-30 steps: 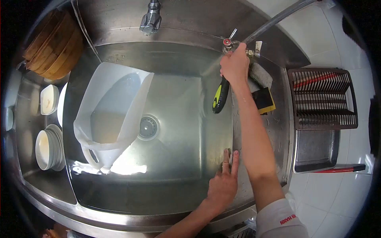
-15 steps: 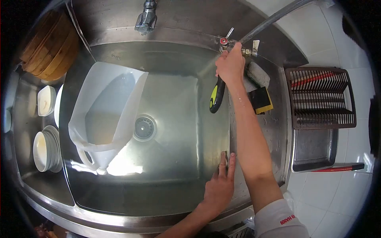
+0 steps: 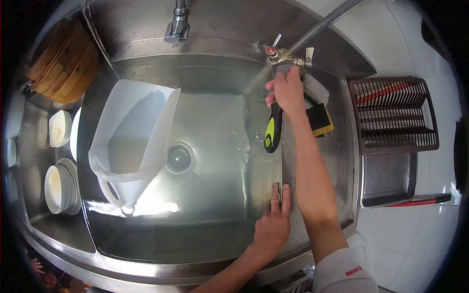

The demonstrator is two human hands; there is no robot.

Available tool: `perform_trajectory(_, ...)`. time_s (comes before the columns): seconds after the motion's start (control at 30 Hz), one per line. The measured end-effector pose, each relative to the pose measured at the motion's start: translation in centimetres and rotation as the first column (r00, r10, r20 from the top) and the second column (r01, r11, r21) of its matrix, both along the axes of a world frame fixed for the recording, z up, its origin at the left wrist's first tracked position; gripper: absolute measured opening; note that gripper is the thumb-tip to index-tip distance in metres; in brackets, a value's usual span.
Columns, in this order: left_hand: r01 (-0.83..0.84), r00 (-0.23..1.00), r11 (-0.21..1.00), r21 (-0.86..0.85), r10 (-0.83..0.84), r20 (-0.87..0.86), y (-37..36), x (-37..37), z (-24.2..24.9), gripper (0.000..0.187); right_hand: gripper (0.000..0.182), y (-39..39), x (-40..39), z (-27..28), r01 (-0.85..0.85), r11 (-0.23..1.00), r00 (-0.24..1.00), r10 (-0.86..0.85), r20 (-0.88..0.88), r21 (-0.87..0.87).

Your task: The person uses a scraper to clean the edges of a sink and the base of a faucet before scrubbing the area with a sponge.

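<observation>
My right hand [image 3: 288, 95] is wrapped around a wrench with a black and lime-green grip [image 3: 272, 132]. Its grey head is up against the base of the tap fitting [image 3: 279, 57], which has a red-centred valve knob; how it sits there is partly hidden by my fingers. Lower down, my left hand [image 3: 274, 227] rests with two fingers stretched out along the sink's right rim, holding nothing. In the water-filled sink [image 3: 220, 146] a cut white plastic jug [image 3: 134, 132] lies on its side to the left.
A grey scouring pad [image 3: 316, 90] and a black-and-yellow sponge [image 3: 320, 119] lie beside my right forearm. Further right are a brown slotted rack [image 3: 395, 117] and a metal tray [image 3: 388, 180]. Bamboo steamers [image 3: 63, 61] and stacked bowls [image 3: 58, 188] stand left. Another tap [image 3: 177, 31] hangs above.
My right hand and the wrench have shifted slightly toward me and to the right, away from the valve knob. Ripples now show on the water near the handle. My left hand stays at the rim.
</observation>
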State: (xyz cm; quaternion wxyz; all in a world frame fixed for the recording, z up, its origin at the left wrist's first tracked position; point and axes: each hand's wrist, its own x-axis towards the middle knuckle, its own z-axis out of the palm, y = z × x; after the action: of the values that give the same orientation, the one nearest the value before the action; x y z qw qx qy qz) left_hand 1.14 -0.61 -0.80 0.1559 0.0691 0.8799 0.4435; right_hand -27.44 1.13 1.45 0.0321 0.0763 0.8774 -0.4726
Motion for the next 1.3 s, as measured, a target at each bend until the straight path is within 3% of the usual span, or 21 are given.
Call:
perform_trajectory(0.17,-0.011,0.999,1.0,-0.009,0.011,-0.036,0.1,-0.2,-0.2,0.078,0.03,-0.3,-0.7,0.7,-0.103,0.985,0.982,0.122,-0.144,0.135)
perform_trajectory(0.27,-0.054,0.994,0.997,-0.046,0.05,-0.102,0.4,0.1,-0.5,0.077,0.025,-0.4,-2.0,-1.1,-0.054,0.957,0.973,0.115,-0.202,0.285)
perform_trajectory(0.37,-0.045,0.996,0.998,-0.032,0.043,-0.076,0.4,0.0,-0.4,0.076,0.019,0.2,-2.9,-3.5,0.002,0.914,0.907,0.169,-0.387,0.405)
perform_trajectory(0.47,-0.006,1.0,1.0,0.015,0.007,-0.012,0.2,-0.2,-0.2,0.077,0.017,0.7,-3.6,-3.8,0.005,0.927,0.875,0.178,-0.45,0.374)
perform_trajectory(0.57,-0.005,1.0,1.0,-0.003,0.005,-0.004,0.2,-0.2,-0.1,0.078,0.026,-0.4,-2.8,-2.2,-0.009,0.946,0.947,0.112,-0.301,0.324)
perform_trajectory(0.77,0.09,0.98,0.994,0.057,-0.099,0.174,-1.0,-0.8,0.9,0.079,0.027,-2.1,-2.5,-1.4,0.072,0.926,0.964,0.03,-0.263,0.371)
perform_trajectory(0.97,0.052,0.998,0.999,0.006,-0.052,0.043,-0.7,0.5,0.0,0.084,0.026,-2.3,-2.2,-1.3,0.068,0.912,0.961,0.049,-0.271,0.405)
perform_trajectory(1.07,0.084,0.991,0.994,0.072,-0.091,0.098,-1.1,0.4,0.1,0.08,0.025,-2.2,-2.5,-1.9,0.1,0.883,0.958,0.039,-0.283,0.459)
perform_trajectory(1.17,0.137,0.978,0.989,0.046,-0.143,0.151,-1.8,-0.2,1.1,0.08,0.021,-2.0,-2.8,-3.3,0.124,0.895,0.895,0.086,-0.437,0.428)
perform_trajectory(1.27,0.022,1.0,0.998,0.064,-0.023,0.012,-0.7,0.9,-0.3,0.078,0.029,-3.7,-1.6,-2.3,0.151,0.933,0.93,-0.022,-0.367,0.327)
perform_trajectory(1.3,0.037,0.998,0.997,0.062,-0.039,0.039,-0.7,0.8,-0.2,0.077,0.03,-3.8,-1.6,-2.8,0.162,0.93,0.914,-0.015,-0.404,0.331)
